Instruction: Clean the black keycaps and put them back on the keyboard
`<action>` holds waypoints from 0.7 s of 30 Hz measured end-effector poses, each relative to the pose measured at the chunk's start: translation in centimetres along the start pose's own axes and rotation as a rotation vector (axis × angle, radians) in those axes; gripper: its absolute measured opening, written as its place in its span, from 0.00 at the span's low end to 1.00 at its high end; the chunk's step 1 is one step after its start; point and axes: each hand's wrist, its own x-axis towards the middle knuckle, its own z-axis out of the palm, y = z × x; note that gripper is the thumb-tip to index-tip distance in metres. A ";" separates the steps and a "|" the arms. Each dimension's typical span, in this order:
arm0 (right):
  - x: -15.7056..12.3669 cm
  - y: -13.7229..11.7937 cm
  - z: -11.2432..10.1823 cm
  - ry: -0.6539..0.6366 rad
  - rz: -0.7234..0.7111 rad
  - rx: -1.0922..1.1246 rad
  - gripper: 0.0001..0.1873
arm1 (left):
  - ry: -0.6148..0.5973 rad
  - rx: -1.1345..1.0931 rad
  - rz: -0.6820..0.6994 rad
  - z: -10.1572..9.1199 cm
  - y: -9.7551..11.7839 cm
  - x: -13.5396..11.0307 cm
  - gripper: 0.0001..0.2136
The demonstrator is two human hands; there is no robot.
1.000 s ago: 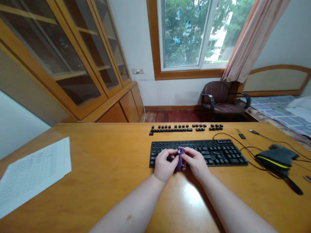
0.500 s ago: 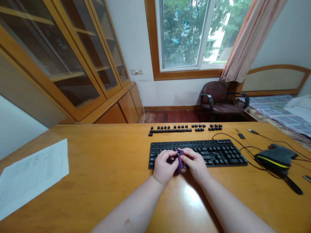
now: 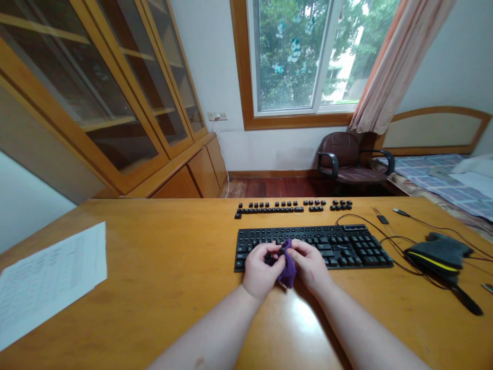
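Purple cloth (image 3: 287, 275) hangs long axis down; keyboard (image 3: 348, 249) lengthwise left-to-right.

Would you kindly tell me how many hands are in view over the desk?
2. The left hand is at the left side of the purple cloth, the right hand at its right, both by the keyboard's near edge.

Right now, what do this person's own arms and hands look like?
They are human, with no cables attached. The bare left forearm has a small mark; the bare right forearm is likewise sleeveless in view. The ungloved left hand and ungloved right hand show no watch or bracelet at the wrist.
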 end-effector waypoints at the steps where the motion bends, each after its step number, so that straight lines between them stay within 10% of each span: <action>1: 0.0 -0.1 0.0 0.002 0.000 -0.012 0.09 | -0.006 -0.019 0.005 0.0 0.0 0.0 0.06; 15: 0.2 0.0 0.3 0.276 0.193 0.395 0.12 | -0.021 -0.022 0.015 0.0 -0.3 0.5 0.09; 21: 0.0 -0.2 0.5 0.192 0.188 0.371 0.13 | -0.077 -0.073 -0.001 -0.2 0.0 0.8 0.12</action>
